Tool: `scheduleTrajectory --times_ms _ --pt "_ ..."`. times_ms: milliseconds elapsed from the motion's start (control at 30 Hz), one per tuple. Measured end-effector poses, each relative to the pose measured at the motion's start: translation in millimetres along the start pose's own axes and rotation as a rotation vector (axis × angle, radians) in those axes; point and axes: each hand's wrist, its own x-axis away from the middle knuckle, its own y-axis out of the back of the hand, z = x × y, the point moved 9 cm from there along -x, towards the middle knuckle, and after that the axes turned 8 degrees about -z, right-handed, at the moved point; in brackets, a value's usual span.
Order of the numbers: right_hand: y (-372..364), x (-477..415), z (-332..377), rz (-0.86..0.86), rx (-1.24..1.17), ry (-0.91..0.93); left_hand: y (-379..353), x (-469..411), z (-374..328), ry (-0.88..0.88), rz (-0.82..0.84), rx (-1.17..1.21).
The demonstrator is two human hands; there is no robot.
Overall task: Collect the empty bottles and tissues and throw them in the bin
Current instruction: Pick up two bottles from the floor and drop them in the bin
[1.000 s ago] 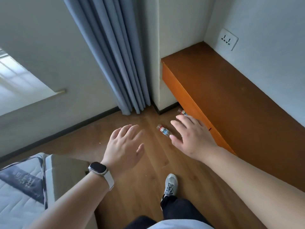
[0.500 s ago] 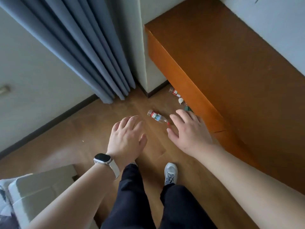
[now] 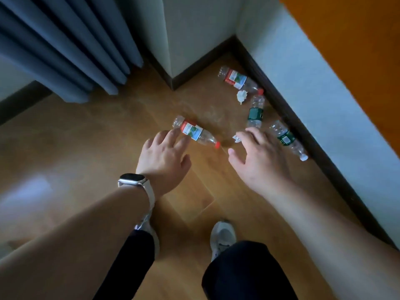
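Several empty plastic bottles lie on the wooden floor. A red-capped bottle (image 3: 195,133) lies just beyond the fingertips of my left hand (image 3: 163,158), which is open with fingers spread. Another red-capped bottle (image 3: 238,80) lies in the corner. Two green-labelled bottles (image 3: 255,112) (image 3: 286,139) lie along the baseboard. My right hand (image 3: 257,156) is open, its fingers over a small white tissue scrap (image 3: 236,139) and near the green-labelled bottles. A crumpled tissue (image 3: 241,96) sits between the corner bottles. No bin is in view.
A blue curtain (image 3: 65,46) hangs at the upper left. A white wall column (image 3: 190,31) juts out at the top. An orange-brown shelf (image 3: 357,40) overhangs the wall at the right. My legs and grey shoes (image 3: 223,237) are at the bottom.
I have bent down closer to the floor, so more bottles and tissues under the shelf have come into view. Both hands have lowered and reached toward the bottles.
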Motion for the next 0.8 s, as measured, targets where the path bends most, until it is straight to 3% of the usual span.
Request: scheduleTrajectory --times_ms 167,333,633,800 --pt "-114.0 -26.0 -66.4 -0.029 0.031 -0.079 -132.1 -41.7 28.6 -0.012 0.065 0.012" --pt "-195.2 -56.5 -122.2 -0.059 0.090 -0.125 -217.4 -84.3 45.0 -0.003 0.073 -0.001" --pt "-271.8 -98.7 -211.6 -0.118 0.055 -0.367 -294.2 -134.8 43.3 -0.123 0.077 -0.063" --pt "-295.8 -106.9 -241.9 -0.125 -0.016 -0.530 -295.5 -139.4 42.0 -0.127 -0.001 -0.127"
